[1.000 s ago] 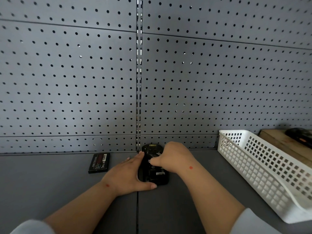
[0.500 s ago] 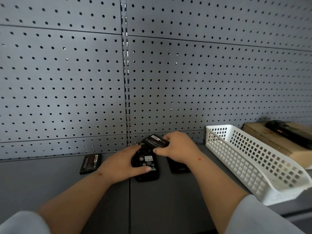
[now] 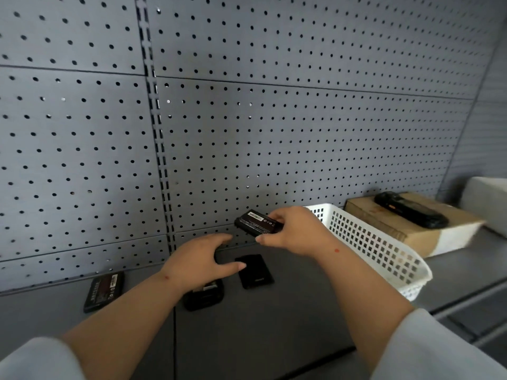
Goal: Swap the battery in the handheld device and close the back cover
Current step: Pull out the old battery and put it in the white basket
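My right hand [image 3: 297, 233] holds a black battery [image 3: 258, 222] with a white label in the air, just left of the basket. My left hand [image 3: 199, 260] rests flat over the black handheld device [image 3: 204, 296], which lies on the grey shelf with its back open; only its near end shows under the hand. The black back cover [image 3: 255, 271] lies flat on the shelf to the right of the device. A second black battery [image 3: 104, 292] lies at the left, against the base of the pegboard.
A white perforated basket [image 3: 370, 245] stands to the right of my hands. Behind it a cardboard box [image 3: 417, 229] carries another black handheld device [image 3: 411, 209]. A grey pegboard wall [image 3: 247, 119] closes the back of the shelf.
My right hand has pulled the battery out of the device and lifted it up and to the right. The back cover now lies beside the device. My left hand stays on the device.
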Demonstrator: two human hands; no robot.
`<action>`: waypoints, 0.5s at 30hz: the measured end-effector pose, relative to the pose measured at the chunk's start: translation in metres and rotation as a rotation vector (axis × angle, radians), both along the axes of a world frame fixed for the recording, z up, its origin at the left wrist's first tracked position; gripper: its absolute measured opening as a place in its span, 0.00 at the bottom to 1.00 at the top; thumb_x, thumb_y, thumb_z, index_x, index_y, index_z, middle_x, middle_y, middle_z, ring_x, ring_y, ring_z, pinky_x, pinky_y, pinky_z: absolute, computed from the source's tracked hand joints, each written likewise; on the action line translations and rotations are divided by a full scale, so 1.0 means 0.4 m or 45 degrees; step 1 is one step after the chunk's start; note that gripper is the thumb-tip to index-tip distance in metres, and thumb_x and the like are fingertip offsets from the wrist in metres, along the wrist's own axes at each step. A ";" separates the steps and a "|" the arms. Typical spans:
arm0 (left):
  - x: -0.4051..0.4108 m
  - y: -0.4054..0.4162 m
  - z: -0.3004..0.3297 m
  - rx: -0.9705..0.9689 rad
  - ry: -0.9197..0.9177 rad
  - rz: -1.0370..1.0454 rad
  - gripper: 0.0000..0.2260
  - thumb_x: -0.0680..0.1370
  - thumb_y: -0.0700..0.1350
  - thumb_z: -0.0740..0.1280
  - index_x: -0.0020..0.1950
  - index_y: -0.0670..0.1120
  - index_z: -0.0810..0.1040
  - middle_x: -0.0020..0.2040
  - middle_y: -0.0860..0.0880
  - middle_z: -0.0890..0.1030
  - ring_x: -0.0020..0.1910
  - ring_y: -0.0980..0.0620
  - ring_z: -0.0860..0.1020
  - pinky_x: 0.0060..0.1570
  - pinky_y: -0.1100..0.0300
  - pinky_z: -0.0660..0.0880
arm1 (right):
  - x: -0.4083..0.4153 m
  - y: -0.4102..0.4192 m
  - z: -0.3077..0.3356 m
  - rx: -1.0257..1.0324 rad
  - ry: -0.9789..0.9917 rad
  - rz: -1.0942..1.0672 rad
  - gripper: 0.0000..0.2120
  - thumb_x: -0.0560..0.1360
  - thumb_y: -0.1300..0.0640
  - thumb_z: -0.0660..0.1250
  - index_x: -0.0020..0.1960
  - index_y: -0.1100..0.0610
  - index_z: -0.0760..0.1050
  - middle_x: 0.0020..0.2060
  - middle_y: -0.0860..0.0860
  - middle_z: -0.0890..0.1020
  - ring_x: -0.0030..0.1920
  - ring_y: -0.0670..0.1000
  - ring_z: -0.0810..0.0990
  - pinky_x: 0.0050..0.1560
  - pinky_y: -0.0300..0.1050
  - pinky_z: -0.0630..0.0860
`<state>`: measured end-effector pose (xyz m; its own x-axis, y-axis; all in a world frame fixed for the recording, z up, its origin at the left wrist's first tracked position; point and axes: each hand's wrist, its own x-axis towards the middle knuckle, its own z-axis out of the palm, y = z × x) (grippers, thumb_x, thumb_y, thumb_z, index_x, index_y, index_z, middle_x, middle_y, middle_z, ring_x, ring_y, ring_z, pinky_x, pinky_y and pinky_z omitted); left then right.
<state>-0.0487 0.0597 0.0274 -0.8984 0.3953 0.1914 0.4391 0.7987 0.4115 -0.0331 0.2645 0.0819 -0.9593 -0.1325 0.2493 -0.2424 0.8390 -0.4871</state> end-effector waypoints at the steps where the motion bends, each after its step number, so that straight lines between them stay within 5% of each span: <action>1: -0.005 0.012 0.003 0.001 -0.005 -0.012 0.38 0.60 0.73 0.59 0.66 0.57 0.67 0.62 0.56 0.76 0.58 0.57 0.73 0.58 0.58 0.72 | 0.004 0.016 0.003 0.002 0.006 -0.015 0.20 0.63 0.44 0.73 0.50 0.54 0.79 0.44 0.52 0.85 0.44 0.50 0.81 0.48 0.47 0.79; 7: -0.024 0.099 0.018 0.004 -0.033 -0.113 0.47 0.53 0.80 0.54 0.67 0.57 0.67 0.64 0.56 0.74 0.61 0.57 0.72 0.61 0.57 0.71 | 0.037 0.116 0.020 0.010 0.019 -0.088 0.22 0.65 0.46 0.73 0.54 0.56 0.78 0.45 0.51 0.83 0.46 0.51 0.80 0.46 0.43 0.77; 10: -0.023 0.149 0.024 -0.016 -0.031 -0.155 0.41 0.60 0.74 0.61 0.68 0.57 0.65 0.68 0.55 0.71 0.64 0.56 0.70 0.64 0.56 0.69 | 0.054 0.166 0.028 0.069 0.030 -0.151 0.20 0.65 0.44 0.73 0.52 0.55 0.79 0.41 0.49 0.81 0.43 0.49 0.78 0.37 0.38 0.70; 15: -0.025 0.222 0.024 -0.036 -0.005 -0.197 0.35 0.66 0.68 0.65 0.69 0.55 0.64 0.70 0.54 0.69 0.66 0.56 0.68 0.65 0.59 0.66 | 0.080 0.244 0.033 0.143 0.024 -0.249 0.20 0.65 0.43 0.72 0.49 0.57 0.80 0.41 0.53 0.83 0.42 0.51 0.78 0.42 0.44 0.73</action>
<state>-0.0588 0.1485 0.0368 -0.8272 0.5340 0.1748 0.5560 0.7331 0.3917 -0.0011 0.3620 0.0952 -0.9649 0.0274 0.2613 -0.0782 0.9195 -0.3852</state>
